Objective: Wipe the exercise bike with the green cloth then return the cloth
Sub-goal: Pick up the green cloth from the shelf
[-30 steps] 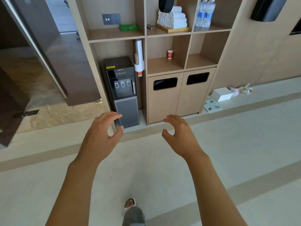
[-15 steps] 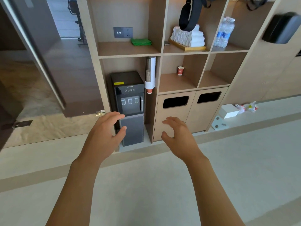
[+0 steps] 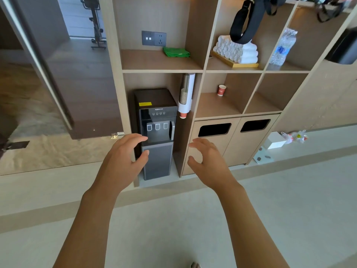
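Head: green cloth (image 3: 176, 52) nearer, lower.

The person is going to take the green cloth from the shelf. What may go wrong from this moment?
1. The white towels lie in the next compartment; a hasty reach might take one instead of the green cloth.
2. The cloth lies deep on the shelf, beside the divider; the left hand or right hand, both empty now, may knock against it.
3. The bike stands far off through the doorway; the cloth may drop on the way.

Wood shelf unit (image 3: 162, 71), pale floor (image 3: 173, 229), dispenser (image 3: 157, 132).
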A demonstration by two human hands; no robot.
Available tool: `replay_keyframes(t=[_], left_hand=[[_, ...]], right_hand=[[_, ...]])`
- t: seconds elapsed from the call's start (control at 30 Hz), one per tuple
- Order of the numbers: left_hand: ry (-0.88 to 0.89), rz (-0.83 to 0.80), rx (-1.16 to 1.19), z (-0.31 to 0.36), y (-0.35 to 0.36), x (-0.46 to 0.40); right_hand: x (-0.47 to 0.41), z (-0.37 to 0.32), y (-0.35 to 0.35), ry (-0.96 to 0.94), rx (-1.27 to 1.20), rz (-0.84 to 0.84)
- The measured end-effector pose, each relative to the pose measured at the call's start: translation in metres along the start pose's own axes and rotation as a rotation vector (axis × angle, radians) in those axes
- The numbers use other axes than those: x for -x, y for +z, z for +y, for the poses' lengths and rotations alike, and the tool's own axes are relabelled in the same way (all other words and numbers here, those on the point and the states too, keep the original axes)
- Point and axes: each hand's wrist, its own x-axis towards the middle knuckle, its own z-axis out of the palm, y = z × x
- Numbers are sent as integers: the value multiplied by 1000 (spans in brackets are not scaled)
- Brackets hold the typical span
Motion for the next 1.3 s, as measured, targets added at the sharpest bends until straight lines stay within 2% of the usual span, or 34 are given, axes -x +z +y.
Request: replay_keyframes(t=[0.2,0.5,0.9,1.17,1.3], left_hand=[[-13,13,6,-9,13,-51],[-18,105,-37,3,36,-165],[-88,236,-98,0,76,-286],[-102,261,-57,-31,90,-351],[-11,241,16,-47,91,-398]], right_hand=[[-61,20,7,-19,-19,-3],[-191,64,-7,-149,-122,60],[-335,125,-16,-226,-215,-19],[-404,126,10,-257,-202,-61],[-434,118,14,-267,-154,-42]])
